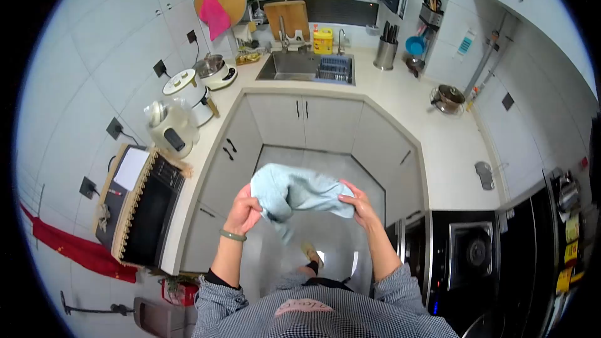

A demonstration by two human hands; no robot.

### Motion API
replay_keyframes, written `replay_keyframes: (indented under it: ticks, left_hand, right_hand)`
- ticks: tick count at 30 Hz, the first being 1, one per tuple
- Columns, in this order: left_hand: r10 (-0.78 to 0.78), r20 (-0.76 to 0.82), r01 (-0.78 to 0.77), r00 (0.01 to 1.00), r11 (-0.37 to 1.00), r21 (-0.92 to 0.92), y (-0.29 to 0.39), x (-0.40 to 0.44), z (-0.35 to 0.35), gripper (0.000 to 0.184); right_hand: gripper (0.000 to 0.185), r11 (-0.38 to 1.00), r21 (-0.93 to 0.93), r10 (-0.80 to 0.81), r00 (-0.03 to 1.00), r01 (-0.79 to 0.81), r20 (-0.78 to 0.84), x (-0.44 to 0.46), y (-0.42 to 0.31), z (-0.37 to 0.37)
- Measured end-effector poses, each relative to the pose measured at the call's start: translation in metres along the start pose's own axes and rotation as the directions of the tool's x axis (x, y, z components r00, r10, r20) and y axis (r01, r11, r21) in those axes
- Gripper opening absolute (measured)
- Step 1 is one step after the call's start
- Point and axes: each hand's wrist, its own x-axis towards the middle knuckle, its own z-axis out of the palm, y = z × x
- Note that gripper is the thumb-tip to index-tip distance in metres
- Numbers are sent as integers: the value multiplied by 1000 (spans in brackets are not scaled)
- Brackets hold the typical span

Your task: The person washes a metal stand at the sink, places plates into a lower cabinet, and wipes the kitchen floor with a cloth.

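Observation:
A pale blue cloth (305, 191) hangs in the air in front of my body, stretched between both hands. My left hand (245, 211) is closed on its left end, with a bangle on the wrist below. At the other end, my right hand (358, 204) pinches the cloth's edge between thumb and fingers. The cloth is bunched and folded on the left, and a corner droops beneath it over the grey floor.
Ahead is a sink (294, 66) with a blue rack (334, 70). A microwave (150, 209), kettle (172, 128) and rice cooker (190, 96) line the left counter. On the right stand a lidded pot (448, 97) and a black stove (471, 255).

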Motion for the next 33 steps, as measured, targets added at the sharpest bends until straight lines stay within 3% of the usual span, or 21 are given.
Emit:
replay_keyframes:
  ticks: [1,2,3,5,7,10,12,13,14,15,16,17,19,20,23,25,26,28,31,33]
  left_hand:
    - [-15,7,14,1000,999,33,2,11,-1,73]
    - [-16,9,16,1000,1000,15,3,24,-4,75]
    - [-18,12,18,1000,1000,14,3,41,-8,75]
    - [-68,4,68,998,992,-111,0,68,-15,76]
    - [-97,-2,96,995,986,-137,-7,101,-20,74]
    - [-104,-124,88,987,988,-129,-24,141,-54,72]
    - [-118,-216,100,969,991,-94,-34,163,-77,69]
    - [-123,-294,113,948,992,-51,-38,171,-89,65]
    - [-133,-306,123,943,991,-52,-45,178,-110,65]
    - [-213,-382,228,899,974,-6,-56,185,-137,62]
    - [-279,-456,328,845,944,31,-65,194,-161,59]
    - [-275,-463,325,842,945,30,-75,206,-184,59]
    - [-290,-612,430,736,898,92,-95,220,-219,46]
    - [-292,-631,432,718,899,76,-102,226,-231,46]
    - [-273,-725,554,632,813,176,-115,268,-274,40]
    - [-156,-660,522,735,752,402,-125,294,-305,35]
    - [-129,-619,472,775,770,429,-126,308,-305,38]
    - [-113,-669,463,734,805,371,-119,342,-281,42]
    - [-120,-746,465,655,842,273,-141,355,-302,57]
    - [-66,-737,472,673,805,359,-165,355,-311,58]
  right_hand:
    - [70,995,92,26,996,-34,88,17,-4,-5]
    - [61,947,314,-111,988,72,108,26,-17,1]
    - [61,947,312,-112,988,74,105,45,-16,0]
    - [62,712,699,92,996,-68,3,69,0,-1]
    - [67,849,505,157,987,-155,38,91,40,-7]
    - [73,803,548,296,955,-236,-23,103,47,-11]
    - [68,572,674,532,837,-467,128,119,56,-42]
    - [68,558,683,544,829,-471,128,124,63,-56]
    - [60,712,450,561,822,-539,96,132,69,-69]
    - [54,802,174,570,819,-572,65,143,72,-85]
    - [50,742,129,657,752,-658,51,158,71,-104]
    - [50,737,126,662,747,-663,57,181,80,-130]
    - [36,686,-69,712,688,-724,-144,222,125,-192]
    - [36,666,-72,731,669,-742,-135,234,157,-224]
    - [34,777,-68,555,732,-626,-394,305,139,-240]
    - [32,836,-30,472,747,-548,-469,344,108,-230]
    - [36,843,-16,465,743,-537,-481,357,90,-223]
    - [50,872,28,429,734,-489,-526,380,66,-215]
    - [47,837,-83,468,786,-541,-403,402,69,-234]
    - [37,819,-96,486,772,-566,-409,409,93,-245]
